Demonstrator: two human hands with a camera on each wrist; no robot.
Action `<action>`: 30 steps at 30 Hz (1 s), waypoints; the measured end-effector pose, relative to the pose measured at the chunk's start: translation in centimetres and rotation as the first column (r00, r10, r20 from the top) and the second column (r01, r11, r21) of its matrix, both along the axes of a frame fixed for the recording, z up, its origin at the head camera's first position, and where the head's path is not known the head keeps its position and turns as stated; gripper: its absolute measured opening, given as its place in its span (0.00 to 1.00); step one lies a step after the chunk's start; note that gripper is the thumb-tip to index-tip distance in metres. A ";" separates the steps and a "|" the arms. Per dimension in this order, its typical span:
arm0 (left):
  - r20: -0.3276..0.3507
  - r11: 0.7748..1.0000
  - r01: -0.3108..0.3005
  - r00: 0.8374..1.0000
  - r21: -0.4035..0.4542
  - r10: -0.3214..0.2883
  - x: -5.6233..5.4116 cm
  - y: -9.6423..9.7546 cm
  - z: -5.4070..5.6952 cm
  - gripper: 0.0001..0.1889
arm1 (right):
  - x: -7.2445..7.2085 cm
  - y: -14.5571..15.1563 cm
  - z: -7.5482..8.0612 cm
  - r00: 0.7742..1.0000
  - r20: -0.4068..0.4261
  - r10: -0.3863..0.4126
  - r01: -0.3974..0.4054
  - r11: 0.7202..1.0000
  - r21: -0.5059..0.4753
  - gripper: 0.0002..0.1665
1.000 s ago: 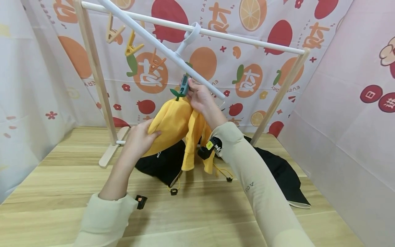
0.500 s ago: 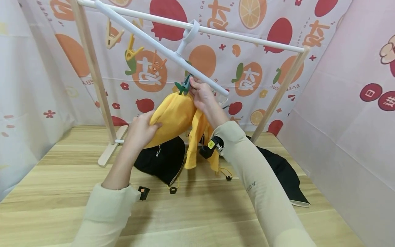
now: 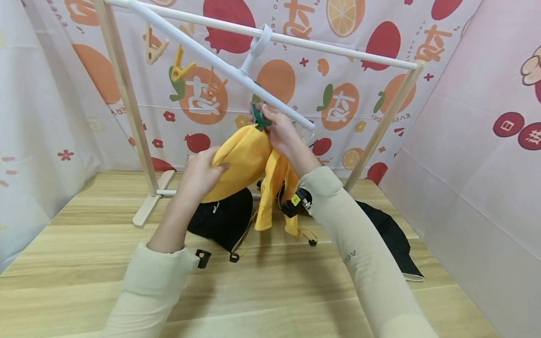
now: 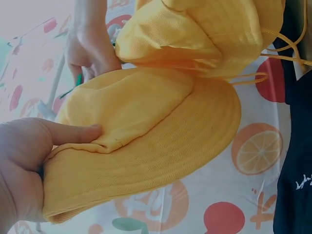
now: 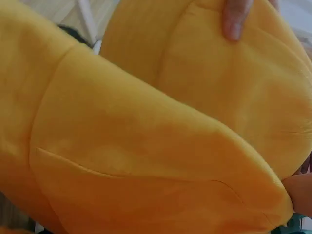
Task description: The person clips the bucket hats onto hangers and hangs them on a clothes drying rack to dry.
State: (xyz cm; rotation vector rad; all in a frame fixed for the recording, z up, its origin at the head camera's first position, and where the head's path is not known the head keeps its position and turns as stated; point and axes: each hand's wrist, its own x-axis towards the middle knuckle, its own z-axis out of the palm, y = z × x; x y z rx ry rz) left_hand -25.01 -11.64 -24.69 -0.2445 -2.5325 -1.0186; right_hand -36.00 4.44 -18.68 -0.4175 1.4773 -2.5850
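My left hand [image 3: 200,173] pinches the brim of a yellow bucket hat [image 3: 241,162], thumb on top in the left wrist view. A green leafy stem [image 3: 261,122] tops the crown, just under a slanted white hanger bar [image 3: 228,70]. My right hand [image 3: 282,134] grips a blue-green clothes clip [image 3: 254,110] beside that stem. The stem partly hides the clip, so I cannot tell whether its jaws bite the fabric. A second yellow hat [image 3: 272,190] hangs below my right hand, its cord dangling.
A wooden-legged rack with a white rail [image 3: 338,49] bears the hanger's hook. Beige [image 3: 154,47], yellow [image 3: 181,68] and orange clips [image 3: 214,87] hang at left. A black hat [image 3: 221,220] lies below the yellow one; another black hat [image 3: 390,239] rests at right on the wooden table [image 3: 262,291].
My left hand has brought the yellow hat's crown up and to the right, toward the clip. The leafy stem now overlaps the clip, which showed more fully before.
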 end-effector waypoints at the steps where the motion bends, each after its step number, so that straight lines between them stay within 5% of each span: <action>1: 0.000 1.000 0.003 1.000 -0.001 -0.003 0.0 0.1 -0.1 0.11 | 0.1 0.1 -0.1 1.000 -0.003 0.017 -0.017 1.000 0.016 0.20; 8: 0.010 0.999 0.046 0.999 -0.023 -0.046 0.0 1.3 -1.1 0.14 | 0.7 0.8 -0.5 0.998 -0.029 0.051 -0.049 0.998 0.047 0.21; 15: 0.096 0.999 0.038 0.995 -0.002 -0.038 0.1 2.2 -2.1 0.20 | 1.5 1.3 -0.7 0.997 -0.069 0.024 -0.010 0.983 0.186 0.23; 22: 0.140 0.998 0.057 0.988 0.027 -0.060 0.3 2.6 -3.2 0.24 | 2.7 2.0 -1.8 0.989 -0.125 -0.082 0.109 0.969 0.222 0.21; 26: 0.146 0.994 0.094 0.984 0.054 -0.101 0.5 2.7 -3.7 0.26 | 3.5 2.6 -3.1 0.958 -0.228 -0.174 0.234 0.934 0.271 0.20; 30: 0.171 0.985 0.156 0.971 0.067 -0.165 0.8 2.6 -4.3 0.30 | 4.4 3.4 -4.4 0.897 -0.372 -0.240 0.352 0.896 0.270 0.19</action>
